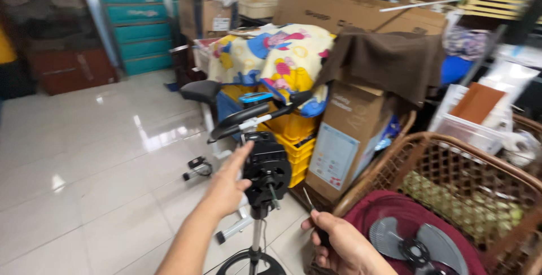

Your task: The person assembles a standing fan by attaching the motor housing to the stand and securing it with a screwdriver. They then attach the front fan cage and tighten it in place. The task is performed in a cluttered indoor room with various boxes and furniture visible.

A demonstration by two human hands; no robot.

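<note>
While the head camera looks down and forward, both bare hands work at a black plastic fan motor head [267, 173] mounted on a thin silver metal pole [257, 236], which rises from a round black base [251, 262] on the glossy white tiled floor [84, 167].

Head view, left hand [226, 187]: grip released, fingers spread, palm against the left side of the motor head. Index finger reaches up along its upper edge. Touching, not clasping.

Head view, right hand [341, 244]: grip clenched around the dark handle of a slim metal-shafted screwdriver [312, 210]. Shaft points up and left, tip near the motor head's lower right but apart from it. A short spindle sticks out of the motor head's front, toward the screwdriver.

Motor head sits between the two hands: touching the left, just left of and above the right.

Surroundings: grey plastic three-blade fan propeller [415, 244] lies on a maroon cushion [395, 213] inside a brown woven rattan chair [468, 167], just right of the right hand. Behind the motor head, a black-saddled exercise bike [226, 117], stacked yellow plastic crates [291, 136], and a tall brown cardboard box [347, 139]. A cartoon-print blanket [271, 55] drapes over the pile; teal plastic drawers [135, 23] stand far left.
</note>
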